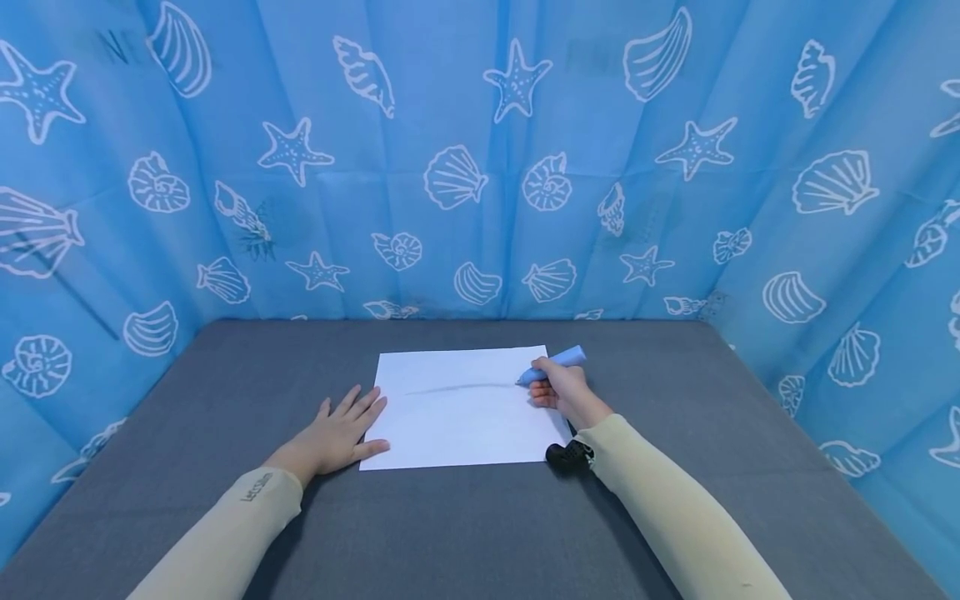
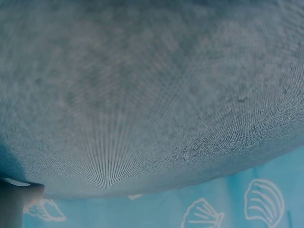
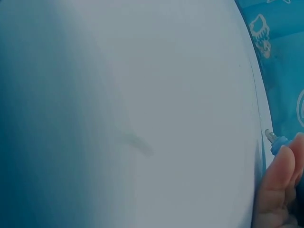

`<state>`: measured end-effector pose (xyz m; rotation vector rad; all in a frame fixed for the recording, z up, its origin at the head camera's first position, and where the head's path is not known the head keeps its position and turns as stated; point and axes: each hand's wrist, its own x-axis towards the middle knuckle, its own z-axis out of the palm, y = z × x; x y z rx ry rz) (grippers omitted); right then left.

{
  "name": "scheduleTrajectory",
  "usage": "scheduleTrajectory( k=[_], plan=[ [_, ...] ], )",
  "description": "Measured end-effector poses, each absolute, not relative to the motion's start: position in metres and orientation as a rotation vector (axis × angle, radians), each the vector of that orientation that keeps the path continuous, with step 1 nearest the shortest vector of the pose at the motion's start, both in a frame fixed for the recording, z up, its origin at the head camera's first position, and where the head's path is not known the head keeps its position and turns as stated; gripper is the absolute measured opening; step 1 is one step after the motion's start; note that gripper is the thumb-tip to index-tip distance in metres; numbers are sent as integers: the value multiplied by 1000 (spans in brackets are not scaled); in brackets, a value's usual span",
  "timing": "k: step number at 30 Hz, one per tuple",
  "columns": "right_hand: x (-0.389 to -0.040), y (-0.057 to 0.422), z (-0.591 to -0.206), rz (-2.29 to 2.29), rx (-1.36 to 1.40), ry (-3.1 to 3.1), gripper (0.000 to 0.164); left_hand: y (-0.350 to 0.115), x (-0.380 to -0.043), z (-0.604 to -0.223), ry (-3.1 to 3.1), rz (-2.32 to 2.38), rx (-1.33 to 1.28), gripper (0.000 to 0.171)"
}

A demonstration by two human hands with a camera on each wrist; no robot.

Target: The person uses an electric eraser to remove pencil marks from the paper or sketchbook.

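Note:
A white sheet of paper lies on the grey table. My left hand rests flat with fingers spread, its fingertips and thumb on the sheet's left edge. Over the right part of the sheet, my right hand grips a thick light-blue pen, its narrow tip pointing left and down. That pale tip and the blue collar of the pen show beside the fingers in the right wrist view. Whether the tip touches the paper I cannot tell. A faint grey streak crosses the sheet, ending near the tip.
Grey cloth covers the table around the paper. Behind and at both sides hangs a blue curtain with white shells and starfish. A small black device is at the right wrist, by the sheet's lower right corner.

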<state>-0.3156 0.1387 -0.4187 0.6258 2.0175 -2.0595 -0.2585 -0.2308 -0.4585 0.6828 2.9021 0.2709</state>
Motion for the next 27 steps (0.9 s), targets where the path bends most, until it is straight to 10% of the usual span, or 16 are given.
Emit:
scheduleTrajectory(
  k=[27],
  plan=[
    [-315,137,-421,-2083,611,2025,23,-227,-252,-447,2874,287,681,88]
  ],
)
